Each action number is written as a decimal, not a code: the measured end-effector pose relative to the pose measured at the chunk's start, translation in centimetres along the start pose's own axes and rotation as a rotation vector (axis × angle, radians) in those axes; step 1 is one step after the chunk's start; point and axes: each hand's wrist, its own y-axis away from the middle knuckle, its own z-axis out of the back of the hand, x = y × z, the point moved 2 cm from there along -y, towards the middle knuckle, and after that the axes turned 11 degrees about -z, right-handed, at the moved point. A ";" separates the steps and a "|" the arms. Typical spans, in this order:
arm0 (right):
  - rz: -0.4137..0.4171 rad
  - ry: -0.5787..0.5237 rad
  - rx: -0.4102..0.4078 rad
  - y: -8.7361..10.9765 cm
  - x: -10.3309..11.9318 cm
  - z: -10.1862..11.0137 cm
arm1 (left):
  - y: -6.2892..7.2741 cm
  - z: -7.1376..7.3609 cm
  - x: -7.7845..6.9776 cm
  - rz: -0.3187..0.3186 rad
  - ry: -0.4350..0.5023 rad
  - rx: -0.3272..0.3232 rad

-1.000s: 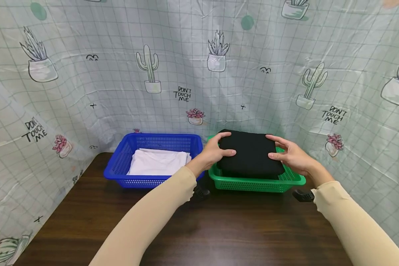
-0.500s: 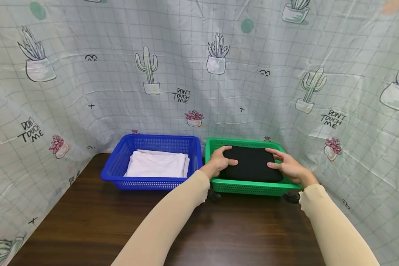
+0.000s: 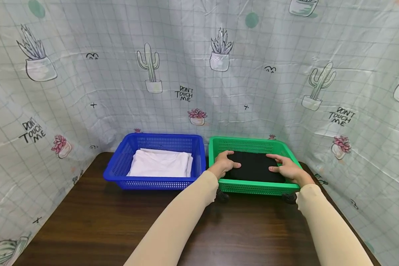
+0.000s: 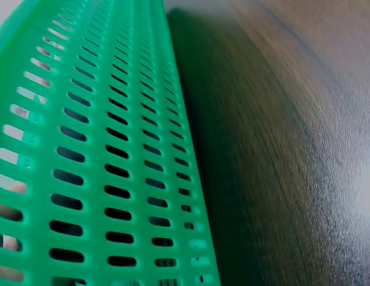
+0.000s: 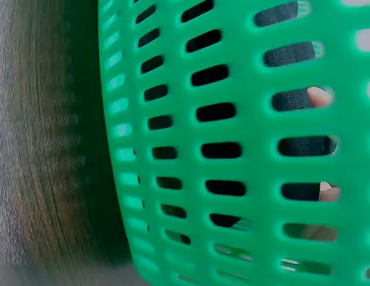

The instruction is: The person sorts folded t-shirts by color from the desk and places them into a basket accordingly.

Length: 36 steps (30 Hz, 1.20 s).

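Observation:
A folded black cloth (image 3: 254, 166), probably a garment, lies inside the green plastic basket (image 3: 259, 187) in the head view. My left hand (image 3: 223, 163) grips its left edge, thumb on top and fingers reaching toward the far corner. On the opposite edge, my right hand (image 3: 287, 168) holds it in much the same way. The left wrist view is filled by the slotted basket wall (image 4: 95, 161) beside the table. Through slots in the right wrist view, dark fabric (image 5: 292, 100) and bits of fingers show. The undersides of both hands are hidden by the cloth and basket.
To the left stands a blue basket (image 3: 159, 183) holding folded white clothing (image 3: 161, 164). Both baskets rest on a dark wooden table (image 3: 246, 229). A cactus-print curtain (image 3: 119, 81) hangs close behind them and along the sides.
Both hands have lowered the black cloth from above the green basket's rim down into it. The cloth now lies flatter, and the far basket wall shows. The blue basket stays put.

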 end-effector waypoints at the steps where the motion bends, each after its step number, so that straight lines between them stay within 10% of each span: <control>1: -0.004 0.008 0.003 0.0 -0.1 0.0 | 0.1 -0.1 0.0 0.002 -0.012 0.011; 22: -0.071 0.326 0.119 0.1 -0.4 -1.1 | 1.6 -0.5 -0.6 -0.017 -0.413 0.121; 36: -0.038 0.555 0.077 2.9 2.7 0.1 | 3.2 1.5 -3.8 -0.241 -0.820 0.279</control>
